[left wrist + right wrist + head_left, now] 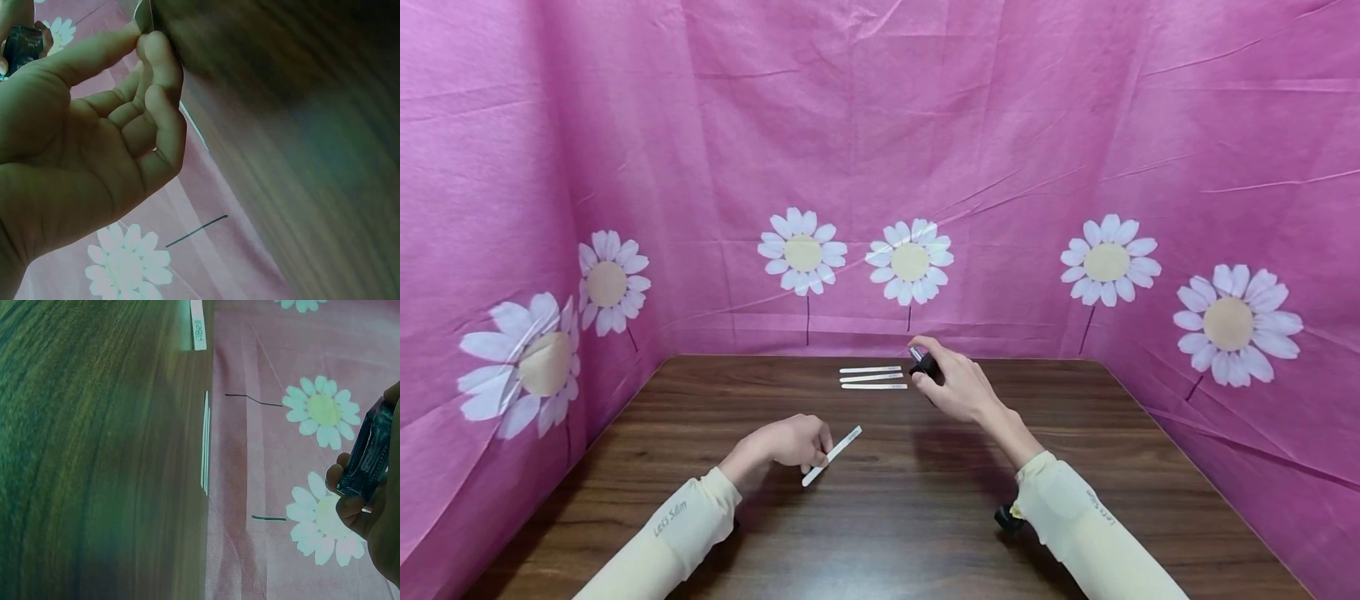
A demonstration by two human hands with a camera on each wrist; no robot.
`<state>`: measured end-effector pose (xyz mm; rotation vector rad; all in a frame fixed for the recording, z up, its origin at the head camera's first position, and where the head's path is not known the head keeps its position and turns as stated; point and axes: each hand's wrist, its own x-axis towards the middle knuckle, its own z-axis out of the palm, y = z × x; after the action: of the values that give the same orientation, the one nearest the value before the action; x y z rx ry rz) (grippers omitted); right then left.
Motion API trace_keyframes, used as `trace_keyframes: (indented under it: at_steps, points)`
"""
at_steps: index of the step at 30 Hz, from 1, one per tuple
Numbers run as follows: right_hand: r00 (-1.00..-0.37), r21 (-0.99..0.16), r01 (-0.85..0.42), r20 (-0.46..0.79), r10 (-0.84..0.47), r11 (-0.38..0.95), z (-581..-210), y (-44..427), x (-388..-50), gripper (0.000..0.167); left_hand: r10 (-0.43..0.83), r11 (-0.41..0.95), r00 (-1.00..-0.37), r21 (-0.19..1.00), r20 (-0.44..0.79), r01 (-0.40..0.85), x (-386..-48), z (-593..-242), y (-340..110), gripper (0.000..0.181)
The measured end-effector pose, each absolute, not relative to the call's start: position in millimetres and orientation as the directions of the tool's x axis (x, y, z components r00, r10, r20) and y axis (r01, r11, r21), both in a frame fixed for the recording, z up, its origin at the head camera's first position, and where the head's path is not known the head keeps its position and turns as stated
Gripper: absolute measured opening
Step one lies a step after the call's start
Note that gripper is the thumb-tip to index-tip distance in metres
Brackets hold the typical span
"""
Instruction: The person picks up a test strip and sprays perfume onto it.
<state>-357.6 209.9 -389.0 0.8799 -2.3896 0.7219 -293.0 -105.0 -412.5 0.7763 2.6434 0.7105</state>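
Observation:
My left hand [790, 440] pinches a narrow white paper strip [842, 447] between thumb and forefinger, over the near middle of the table. The strip slants up to the right, with small printing at its far end; its lettered end [199, 331] shows in the right wrist view. Farther back, my right hand [958, 383] grips a small dark glass bottle [370, 450] with a silvery top [916, 354], its forefinger up at that top. To the left of this hand lie three more white strips [872, 377], roughly parallel. Fingers cover part of the bottle.
The dark wood-grain table [895, 542] ends at a pink cloth backdrop [880, 125] printed with white daisies, which closes in the back and both sides. A black device [1009, 517] shows beneath the right sleeve cuff [1048, 492].

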Motion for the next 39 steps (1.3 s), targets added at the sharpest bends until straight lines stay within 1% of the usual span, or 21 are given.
trace_keyframes:
  at_steps: [5,9,15,19,22,28,35,39]
  points:
    - [-0.664,-0.301,-0.705,0.599,-0.448,0.642,-391.0,209.0,-359.7,0.05,0.582,0.671,-0.804,0.631,-0.121,0.39,-296.7,-410.7,-107.3,0.015]
    - [-0.659,-0.301,-0.71,0.601,-0.452,0.636,-394.1,208.8,-359.2,0.051,0.581,0.595,-0.809,0.725,-0.089,0.348,-299.2,-409.8,-105.1,0.017]
    - [-0.669,-0.301,-0.706,0.581,-0.463,0.641,-397.0,203.5,-355.0,0.05,0.529,0.459,-0.848,0.843,-0.007,0.28,-303.0,-408.6,-103.8,0.018]
    - [-0.674,-0.308,-0.7,0.584,-0.453,0.644,-399.6,198.9,-352.2,0.049,0.496,0.405,-0.867,0.868,0.055,0.286,-303.9,-407.3,-103.6,0.018]
    - [-0.666,-0.314,-0.708,0.595,-0.45,0.632,-400.0,194.3,-350.3,0.049,0.478,0.372,-0.875,0.884,0.078,0.282,-304.2,-406.4,-102.9,0.019]
    - [-0.651,-0.301,-0.724,0.597,-0.469,0.621,-401.9,184.4,-346.2,0.049,0.466,0.364,-0.882,0.892,0.074,0.267,-306.2,-405.8,-98.7,0.021]
    - [-0.603,-0.266,-0.769,0.605,-0.521,0.581,-408.3,177.3,-342.6,0.05,0.479,0.361,-0.875,0.892,0.074,0.273,-303.4,-403.6,-94.5,0.021]
    - [-0.592,-0.243,-0.774,0.607,-0.531,0.585,-409.7,175.9,-341.5,0.052,0.486,0.365,-0.871,0.89,0.068,0.273,-301.5,-400.4,-94.1,0.02]
